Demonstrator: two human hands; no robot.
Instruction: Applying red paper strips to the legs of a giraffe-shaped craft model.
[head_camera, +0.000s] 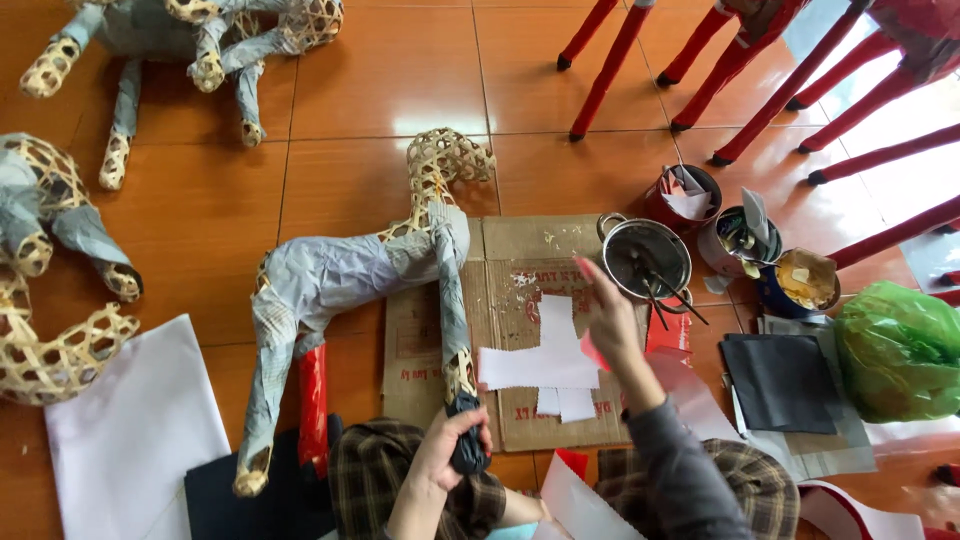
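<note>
Bamboo weave under grey paper, 1 animal frame (350, 275) lying across the left edge of the flattened cardboard sheet (520, 250), head end up beyond the sheet's top-left corner. 2 similar frames well left of the cardboard, 1 by the far wall (190, 35), 1 at the floor's left margin (45, 260). White sheet (130, 430) on the tiles, left of the cardboard's near corner.

Left hand (450, 450) at the cardboard's near-left edge, closed tight round the black-wrapped foot (467, 450) of the frame's front leg. Red-wrapped hind leg (313, 395) just left of the cardboard. White paper strips (545, 365) spread on the cardboard's middle.

Right hand (610, 315) raised above the cardboard's right side, fingers loosely spread, nothing clearly held; a red scrap (596, 352) just under the palm, pinched or merely lying there, hard to tell. Metal pot (648, 258) with brushes at the cardboard's top-right corner, 3 more tins right of it, black sheets (780, 380) and a green bag (900, 350) further right.

Risks, as a judgement: wet black wrapping likely to slip or wrinkle under too firm a squeeze; sleeve near enough the pot to catch a brush handle and tip paste over the cardboard and white strips; smeared fingers apt to stain the pale paper.
</note>
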